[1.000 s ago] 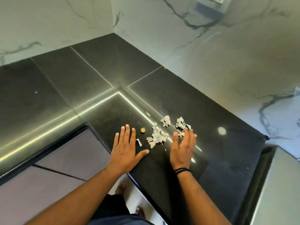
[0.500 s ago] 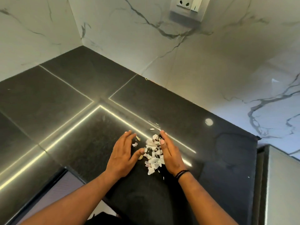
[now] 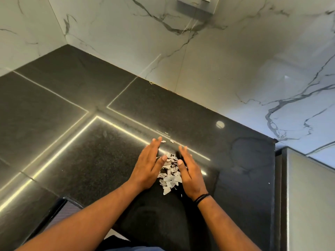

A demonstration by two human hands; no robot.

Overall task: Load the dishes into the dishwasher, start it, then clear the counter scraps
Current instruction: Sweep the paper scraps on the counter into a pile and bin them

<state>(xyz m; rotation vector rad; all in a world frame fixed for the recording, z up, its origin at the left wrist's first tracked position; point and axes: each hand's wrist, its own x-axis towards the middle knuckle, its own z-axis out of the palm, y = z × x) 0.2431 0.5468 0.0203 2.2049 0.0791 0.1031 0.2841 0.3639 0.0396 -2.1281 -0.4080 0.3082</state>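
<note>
Item: counter scraps point(image 3: 170, 173), pale torn flakes, heaped in a narrow pile on the black counter point(image 3: 76, 156) near its front edge, toward 6 o'clock of the view. Two stray flakes point(image 3: 163, 141) lay apart at 12 o'clock of the pile, just past the fingertips.

Left hand point(image 3: 146, 165): fingers straight and together, palm facing inward, flanking the pile at its 9 o'clock; it held nothing.

Right hand point(image 3: 190, 173): likewise flat and straight-fingered, set on edge at the pile's 3 o'clock; nothing was held. A dark band point(image 3: 202, 198) sat on that wrist.

Surroundings: marble wall point(image 3: 217, 69) from 10 to 3 o'clock; socket plate point(image 3: 194, 4) at 12 o'clock, cut by the frame. No dishwasher or dishes were in view.

Step, as judged: the last one, clearing scraps, at the gathering stage, with the pile corralled between both palms.

Next move, as judged: the strays wanted drawing in. The heap then needed scooping, or sweeping over the front edge into a cupped palm, with the hands kept close so that light flakes did not scatter.
</note>
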